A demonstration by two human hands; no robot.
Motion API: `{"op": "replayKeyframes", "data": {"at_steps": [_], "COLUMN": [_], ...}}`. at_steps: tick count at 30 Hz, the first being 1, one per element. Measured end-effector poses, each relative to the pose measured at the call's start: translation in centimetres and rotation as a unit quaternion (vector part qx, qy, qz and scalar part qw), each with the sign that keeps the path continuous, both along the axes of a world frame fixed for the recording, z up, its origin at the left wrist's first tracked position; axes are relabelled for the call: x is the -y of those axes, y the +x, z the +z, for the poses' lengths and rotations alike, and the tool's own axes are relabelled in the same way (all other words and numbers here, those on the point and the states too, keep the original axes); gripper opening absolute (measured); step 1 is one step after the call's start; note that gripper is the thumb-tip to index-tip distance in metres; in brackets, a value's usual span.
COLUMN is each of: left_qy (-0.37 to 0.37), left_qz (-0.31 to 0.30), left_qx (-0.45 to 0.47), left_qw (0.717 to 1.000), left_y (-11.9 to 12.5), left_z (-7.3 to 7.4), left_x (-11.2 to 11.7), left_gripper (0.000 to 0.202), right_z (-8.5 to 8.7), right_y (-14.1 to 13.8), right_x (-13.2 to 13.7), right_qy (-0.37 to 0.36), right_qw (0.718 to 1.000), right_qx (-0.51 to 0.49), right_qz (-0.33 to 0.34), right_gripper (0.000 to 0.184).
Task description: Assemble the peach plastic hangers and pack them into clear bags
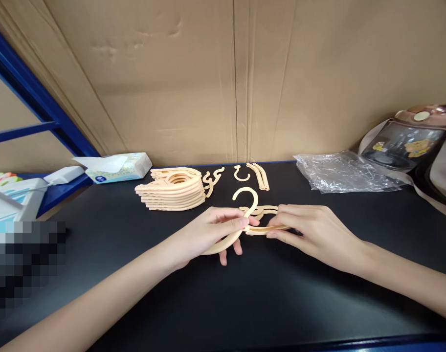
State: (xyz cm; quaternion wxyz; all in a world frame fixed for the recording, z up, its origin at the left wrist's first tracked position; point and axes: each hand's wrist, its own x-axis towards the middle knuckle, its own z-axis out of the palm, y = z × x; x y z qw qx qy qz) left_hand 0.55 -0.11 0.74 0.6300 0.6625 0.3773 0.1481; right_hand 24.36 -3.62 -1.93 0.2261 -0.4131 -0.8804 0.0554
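A peach plastic hanger (247, 205) sits at the middle of the black table (245, 293), its hook standing up. My left hand (211, 234) is closed on the hanger's left arm, fingers pinched near the hook base. The fingers of my right hand (311, 232) are closed on the hanger's right arm. Behind lies a stack of finished hangers (171, 189), with loose hooks (211, 180), a single hook (240, 173) and curved arm pieces (260, 176) beside it.
A tissue pack (115, 167) lies at the back left by a white box (63, 174). Crumpled clear plastic (340, 173) and a bag (417, 142) sit at the back right. Cardboard (226, 73) walls the back. A blue frame (32, 93) stands left.
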Motion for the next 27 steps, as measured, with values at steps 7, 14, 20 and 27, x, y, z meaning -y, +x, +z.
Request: {"op": "replayKeyframes", "data": {"at_steps": [7, 14, 20, 27], "left_qy": [0.013, 0.047, 0.093, 0.117], "left_qz": [0.002, 0.011, 0.027, 0.039], "left_qx": [0.005, 0.008, -0.003, -0.027], "left_qw": [1.000, 0.999, 0.995, 0.992], "left_y": [0.1, 0.1, 0.3, 0.7], "left_z": [0.2, 0.3, -0.3, -0.9], "left_x": [0.1, 0.2, 0.1, 0.9], "left_gripper": [0.034, 0.031, 0.032, 0.042], "right_z": [0.1, 0.5, 0.4, 0.2], "right_y": [-0.2, -0.6, -0.8, -0.8], "right_x": [0.2, 0.4, 0.4, 0.0], "right_qy": [0.018, -0.060, -0.088, -0.099], "right_qw": [1.000, 0.997, 0.994, 0.993], "right_qx": [-0.002, -0.042, -0.045, -0.052], "right_qz": [0.002, -0.026, -0.044, -0.050], "right_gripper": [0.025, 0.024, 0.030, 0.036]}}
